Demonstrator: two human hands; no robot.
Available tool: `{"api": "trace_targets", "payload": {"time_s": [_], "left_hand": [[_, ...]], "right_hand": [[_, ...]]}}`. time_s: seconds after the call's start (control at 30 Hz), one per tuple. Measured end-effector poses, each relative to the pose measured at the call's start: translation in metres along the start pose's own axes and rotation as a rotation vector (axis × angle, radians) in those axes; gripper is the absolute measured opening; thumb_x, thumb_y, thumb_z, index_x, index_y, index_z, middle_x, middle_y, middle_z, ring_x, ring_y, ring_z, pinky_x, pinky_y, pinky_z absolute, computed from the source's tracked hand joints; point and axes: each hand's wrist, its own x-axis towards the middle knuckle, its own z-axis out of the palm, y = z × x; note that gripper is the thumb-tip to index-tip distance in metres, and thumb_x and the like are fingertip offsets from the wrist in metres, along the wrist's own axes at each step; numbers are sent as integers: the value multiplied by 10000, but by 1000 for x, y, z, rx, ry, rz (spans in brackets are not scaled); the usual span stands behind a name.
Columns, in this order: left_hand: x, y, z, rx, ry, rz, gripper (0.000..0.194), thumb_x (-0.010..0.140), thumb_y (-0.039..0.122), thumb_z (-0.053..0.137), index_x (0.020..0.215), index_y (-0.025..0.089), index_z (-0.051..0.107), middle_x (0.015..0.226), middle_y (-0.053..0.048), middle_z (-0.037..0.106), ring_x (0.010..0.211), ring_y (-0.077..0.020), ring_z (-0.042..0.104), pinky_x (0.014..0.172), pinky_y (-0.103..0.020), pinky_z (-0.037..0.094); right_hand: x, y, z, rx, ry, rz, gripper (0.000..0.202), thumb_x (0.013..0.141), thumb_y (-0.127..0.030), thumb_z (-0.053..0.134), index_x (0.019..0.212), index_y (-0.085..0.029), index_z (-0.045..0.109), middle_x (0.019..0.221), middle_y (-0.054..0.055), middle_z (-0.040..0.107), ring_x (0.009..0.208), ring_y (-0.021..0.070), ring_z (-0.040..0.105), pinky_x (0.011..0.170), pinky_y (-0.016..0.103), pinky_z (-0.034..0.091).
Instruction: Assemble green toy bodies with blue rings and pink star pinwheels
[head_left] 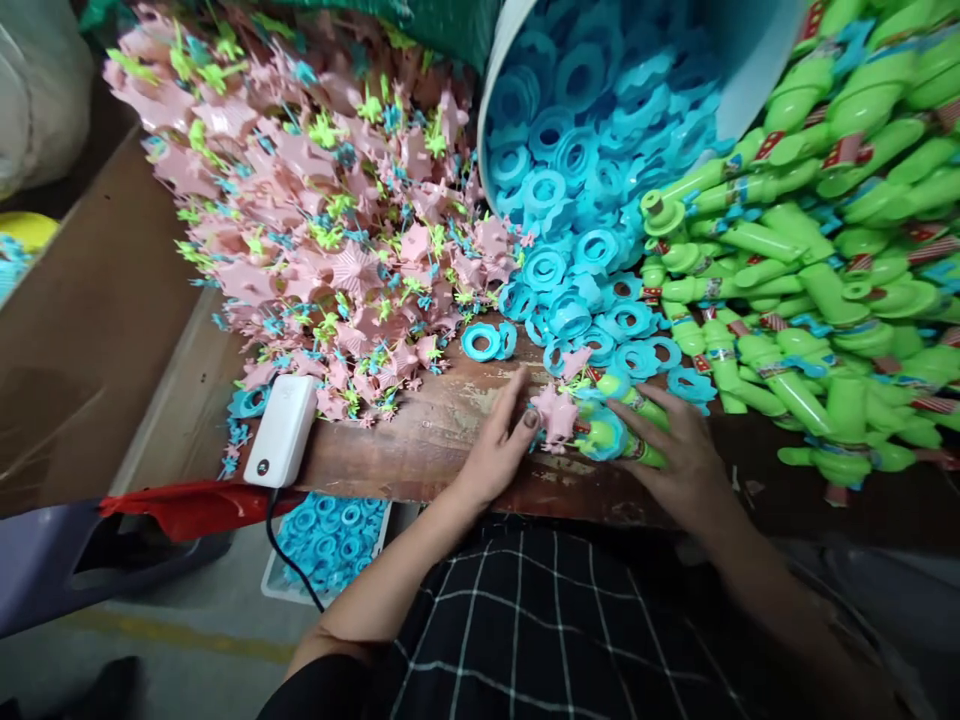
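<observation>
Between my hands, at the table's front edge, lies a small cluster of green plastic tube pieces point(643, 452) with a blue scalloped ring point(602, 434) and pink star-shaped caps point(556, 414) on their ends. My left hand point(495, 450) is at the cluster's left, fingers stretched, the thumb close to a pink cap. From the right, my right hand point(686, 465) reaches over the green tubes with fingers spread; the fingertips rest against them. Loose blue rings point(484, 342) lie just beyond my hands.
A large heap of pink star caps point(352, 275) with small green and blue bits fills the left. A tipped white tub point(491, 110) spills blue rings at the back. Green tube pieces point(832, 310) pile up right. A white power bank point(282, 430) with a black cable sits front left.
</observation>
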Motion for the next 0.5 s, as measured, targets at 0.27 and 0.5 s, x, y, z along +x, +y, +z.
{"api": "trace_targets", "payload": {"time_s": [0.27,0.5], "left_hand": [[18,3,-18,-55,90,30,478,1085,491,323,1475,273,492,1320,-125,670,1181,-227,669,1044,-472,545],[73,-5,-40,738,205,265,745,923,384,705,1577,294,360,1536,-150,463,1390,-363,403,1172,-610,354]], "right_hand": [[17,23,20,41,-108,-3,800,877,-210,591,1616,-203,286,1262,147,609,1074,316,547,948,466,511],[8,5,24,101,95,-7,807,925,-239,559,1637,-215,181,1335,183,536,1194,360,540,1015,547,488]]}}
